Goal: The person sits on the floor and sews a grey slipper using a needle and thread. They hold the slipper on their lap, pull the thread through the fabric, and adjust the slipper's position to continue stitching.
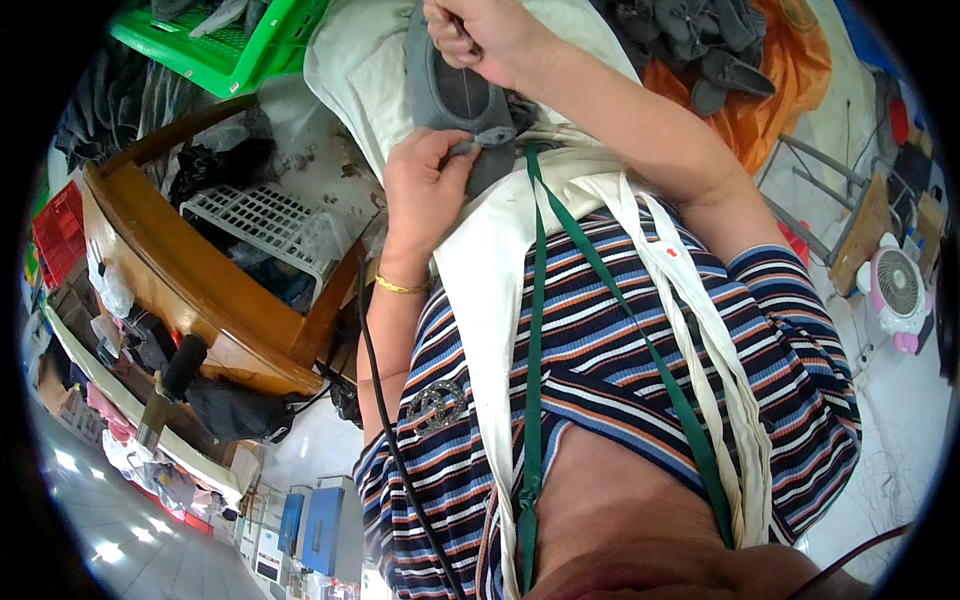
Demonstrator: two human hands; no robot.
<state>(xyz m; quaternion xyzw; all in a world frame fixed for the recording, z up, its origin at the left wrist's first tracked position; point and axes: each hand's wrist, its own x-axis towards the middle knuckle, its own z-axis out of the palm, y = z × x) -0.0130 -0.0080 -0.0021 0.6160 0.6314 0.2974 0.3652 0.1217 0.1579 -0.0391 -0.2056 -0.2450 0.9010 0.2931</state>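
A grey fabric shoe (424,88) lies on the white apron (350,70) over my lap, its opening facing up. My left hand (425,185) holds the shoe near its lower end, thumb and fingertips pinching a small grey bow (492,137). Above the shoe's far end, my right hand (485,38) is closed. A thin thread (466,95) runs taut from its fingers down across the shoe opening toward the bow. Whether those fingers also hold a needle cannot be seen.
Several grey shoes (715,50) are piled on orange cloth (790,75) at the far right. A green basket (225,60) stands far left, above a curved wooden piece of furniture (200,270) beside a white crate (260,225). A small fan (897,280) sits right.
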